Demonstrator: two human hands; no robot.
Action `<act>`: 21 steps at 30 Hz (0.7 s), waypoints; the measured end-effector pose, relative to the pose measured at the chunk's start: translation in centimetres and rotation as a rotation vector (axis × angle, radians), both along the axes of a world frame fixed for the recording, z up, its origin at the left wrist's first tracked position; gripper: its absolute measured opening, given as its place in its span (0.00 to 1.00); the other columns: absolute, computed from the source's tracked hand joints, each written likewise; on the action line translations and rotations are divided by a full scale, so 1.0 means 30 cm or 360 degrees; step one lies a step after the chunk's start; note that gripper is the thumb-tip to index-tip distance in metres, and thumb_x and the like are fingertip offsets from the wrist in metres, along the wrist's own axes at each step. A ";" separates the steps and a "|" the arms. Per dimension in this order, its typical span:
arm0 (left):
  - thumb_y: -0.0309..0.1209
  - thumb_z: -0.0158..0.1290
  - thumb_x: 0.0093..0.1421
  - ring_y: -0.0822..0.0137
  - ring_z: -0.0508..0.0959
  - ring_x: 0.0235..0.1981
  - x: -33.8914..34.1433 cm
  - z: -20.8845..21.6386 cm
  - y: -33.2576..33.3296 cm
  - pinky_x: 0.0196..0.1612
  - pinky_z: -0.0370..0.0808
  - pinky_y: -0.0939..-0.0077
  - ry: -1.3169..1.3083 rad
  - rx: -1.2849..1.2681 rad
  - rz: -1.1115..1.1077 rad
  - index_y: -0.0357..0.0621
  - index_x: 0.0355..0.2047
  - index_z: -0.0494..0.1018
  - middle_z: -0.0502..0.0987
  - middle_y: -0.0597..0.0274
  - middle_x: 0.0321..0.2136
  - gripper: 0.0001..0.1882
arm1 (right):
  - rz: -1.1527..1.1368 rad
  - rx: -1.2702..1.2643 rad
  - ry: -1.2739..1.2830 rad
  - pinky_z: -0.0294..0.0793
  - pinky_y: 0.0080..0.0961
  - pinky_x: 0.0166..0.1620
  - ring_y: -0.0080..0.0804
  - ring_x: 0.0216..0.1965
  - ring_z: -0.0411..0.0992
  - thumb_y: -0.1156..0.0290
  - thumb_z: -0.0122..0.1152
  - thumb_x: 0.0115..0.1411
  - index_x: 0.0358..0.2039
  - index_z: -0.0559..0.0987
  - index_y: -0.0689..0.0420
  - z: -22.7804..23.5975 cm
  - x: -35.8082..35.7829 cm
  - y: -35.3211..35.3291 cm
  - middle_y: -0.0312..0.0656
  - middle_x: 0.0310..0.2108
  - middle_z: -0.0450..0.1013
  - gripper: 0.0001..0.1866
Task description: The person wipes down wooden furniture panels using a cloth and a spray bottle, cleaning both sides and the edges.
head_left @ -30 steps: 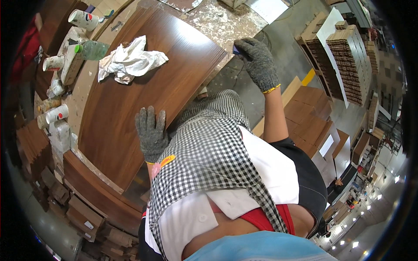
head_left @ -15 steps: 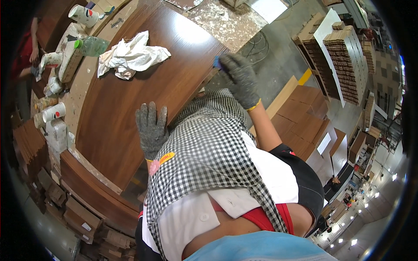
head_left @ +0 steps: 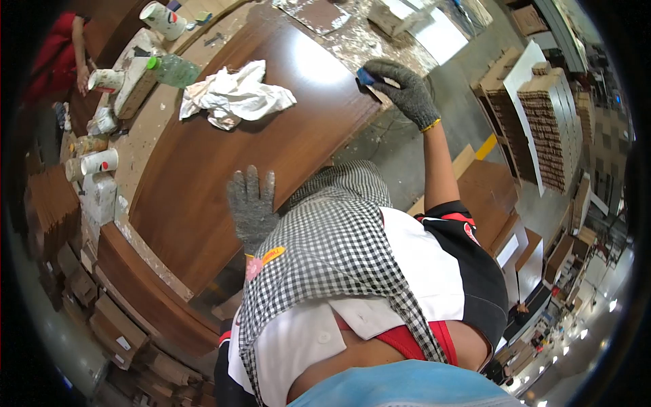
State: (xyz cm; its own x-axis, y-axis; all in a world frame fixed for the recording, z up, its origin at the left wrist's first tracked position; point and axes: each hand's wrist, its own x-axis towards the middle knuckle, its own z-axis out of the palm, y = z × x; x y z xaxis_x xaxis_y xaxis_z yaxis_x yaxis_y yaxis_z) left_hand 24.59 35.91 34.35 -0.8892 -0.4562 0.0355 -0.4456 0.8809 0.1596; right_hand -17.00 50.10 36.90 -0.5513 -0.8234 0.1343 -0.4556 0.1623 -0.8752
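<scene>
A dark brown wood-grain panel (head_left: 203, 183) with a curved far edge lies on the workbench in front of me. My left hand (head_left: 251, 207), in a grey knit glove, rests flat on the panel near its close edge, fingers stretched out. At the panel's right corner, my right hand (head_left: 405, 91), gloved the same way, grips a small blue block (head_left: 365, 76) against the edge; the fingers partly cover it, and its exact kind is unclear. A crumpled white cloth (head_left: 237, 95) lies on the panel's far part.
Beyond the panel, a green-capped bottle (head_left: 175, 70) and white paper cups (head_left: 163, 20) stand on the paint-spattered bench (head_left: 146, 146). Another person's arm (head_left: 79, 51) shows at far left. Stacked cardboard (head_left: 546, 125) stands to the right, with brown panels (head_left: 485, 193) lower down.
My right hand has moved outward to the right and away from me, along the panel's edge to its corner, with the blue block. The left hand stays flat on the panel.
</scene>
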 end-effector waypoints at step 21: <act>0.28 0.62 0.44 0.38 0.60 0.69 -0.029 0.091 0.030 0.69 0.55 0.31 0.0064 0.0214 0.0130 0.57 0.62 0.69 0.63 0.51 0.68 0.40 | 0.0495 -0.0001 0.0801 0.76 0.36 0.53 0.45 0.48 0.78 0.63 0.63 0.64 0.52 0.82 0.50 -0.149 -0.317 -0.964 0.43 0.49 0.80 0.17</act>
